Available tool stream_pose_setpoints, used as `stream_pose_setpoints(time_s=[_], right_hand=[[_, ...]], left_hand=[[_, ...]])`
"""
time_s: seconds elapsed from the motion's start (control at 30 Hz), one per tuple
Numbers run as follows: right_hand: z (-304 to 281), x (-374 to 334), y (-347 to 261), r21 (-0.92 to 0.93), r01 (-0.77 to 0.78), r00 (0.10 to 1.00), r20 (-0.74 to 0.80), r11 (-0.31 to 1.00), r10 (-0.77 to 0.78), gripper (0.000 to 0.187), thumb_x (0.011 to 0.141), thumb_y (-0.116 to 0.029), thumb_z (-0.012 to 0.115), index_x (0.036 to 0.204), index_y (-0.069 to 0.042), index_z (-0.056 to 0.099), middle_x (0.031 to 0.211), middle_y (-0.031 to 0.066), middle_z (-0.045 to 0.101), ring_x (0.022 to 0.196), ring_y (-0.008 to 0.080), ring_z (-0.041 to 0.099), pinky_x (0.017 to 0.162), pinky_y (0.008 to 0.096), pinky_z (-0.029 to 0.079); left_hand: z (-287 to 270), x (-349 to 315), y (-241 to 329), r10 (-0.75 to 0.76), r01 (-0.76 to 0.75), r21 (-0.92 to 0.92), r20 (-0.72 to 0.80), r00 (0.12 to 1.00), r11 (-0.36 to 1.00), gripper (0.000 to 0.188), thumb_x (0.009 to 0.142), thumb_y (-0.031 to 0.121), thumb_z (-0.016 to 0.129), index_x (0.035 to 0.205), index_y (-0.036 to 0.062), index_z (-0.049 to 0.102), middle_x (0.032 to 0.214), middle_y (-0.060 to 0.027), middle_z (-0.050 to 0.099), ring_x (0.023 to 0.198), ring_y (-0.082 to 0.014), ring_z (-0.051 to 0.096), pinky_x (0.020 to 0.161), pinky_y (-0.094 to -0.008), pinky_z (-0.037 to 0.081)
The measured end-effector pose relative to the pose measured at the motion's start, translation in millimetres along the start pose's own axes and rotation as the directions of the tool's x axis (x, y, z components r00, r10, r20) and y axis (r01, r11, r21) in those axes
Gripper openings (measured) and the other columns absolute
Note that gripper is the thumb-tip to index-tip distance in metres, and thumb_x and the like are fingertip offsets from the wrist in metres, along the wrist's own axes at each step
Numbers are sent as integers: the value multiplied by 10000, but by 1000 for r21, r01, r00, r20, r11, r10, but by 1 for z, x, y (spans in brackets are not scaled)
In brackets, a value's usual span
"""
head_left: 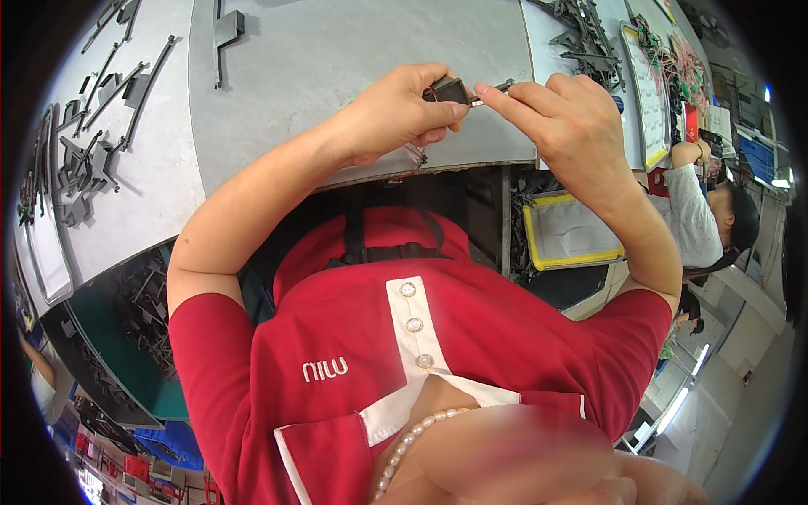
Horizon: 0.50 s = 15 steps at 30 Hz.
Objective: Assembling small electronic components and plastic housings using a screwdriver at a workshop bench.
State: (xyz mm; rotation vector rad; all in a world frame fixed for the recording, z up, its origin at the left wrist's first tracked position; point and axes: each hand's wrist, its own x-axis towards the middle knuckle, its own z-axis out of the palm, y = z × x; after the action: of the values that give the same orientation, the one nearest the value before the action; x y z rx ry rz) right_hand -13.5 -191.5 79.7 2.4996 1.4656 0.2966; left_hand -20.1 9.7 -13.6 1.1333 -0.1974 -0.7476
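The left hand (pixel 396 115) is closed around a small black block (pixel 449 90), pinching it between thumb and fingers so that it sits at the fingertips, on the side facing the other hand. A red wire crosses the block, and thin wires (pixel 417 154) hang below this hand near the table's edge. The right hand (pixel 576 122), just beside the block, has its fingers drawn together on a slim dark piece (pixel 505 85), the index finger stretched toward the block's end. Whether the slim piece joins the block cannot be told. Both hands are above the near part of the grey table (pixel 320 50), with the block between them.

Farther out on the tabletop, ahead and to the left, lies a black strip with a square plate (pixel 228 29). More long black strips (pixel 136 84) are spread at far left. To the right are a heap of black parts (pixel 589 46), a yellow-edged white tray (pixel 652 101) and tangled wires (pixel 673 59). Below table level is a yellow-rimmed tray (pixel 572 231); beyond it, a co-worker in a pale sleeve (pixel 694 219).
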Motion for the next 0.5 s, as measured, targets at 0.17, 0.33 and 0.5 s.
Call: stream_pose_setpoints(time_s=[0.17,0.33,0.5], right_hand=[[1,0,-1,-9,0,1000,-6,1000,0,332,717,-139,594,1039,-160,674,759,-57,556,660,125,504,600,277,391],[-1,0,0,-7,0,1000,-2,1000,0,329,724,-137,590,1041,-157,674,764,-53,559,667,126,506,605,277,393],[-2,-1,0,1,-4,1000,-4,1000,4,323,725,-132,586,1035,-154,677,766,-48,563,670,131,508,618,279,404]], left_hand=[[0,0,0,-13,13,-30,-11,1000,999,153,894,173,599,895,42,520,662,15,478,530,-50,382,476,-223,299],[-1,1,-2,4,-4,-40,-3,1000,999,152,898,178,592,895,43,522,675,18,487,530,-49,373,479,-222,295],[0,1,-3,6,-6,-5,-26,1000,1000,139,897,167,586,913,42,529,682,20,490,534,-46,369,481,-217,293]])
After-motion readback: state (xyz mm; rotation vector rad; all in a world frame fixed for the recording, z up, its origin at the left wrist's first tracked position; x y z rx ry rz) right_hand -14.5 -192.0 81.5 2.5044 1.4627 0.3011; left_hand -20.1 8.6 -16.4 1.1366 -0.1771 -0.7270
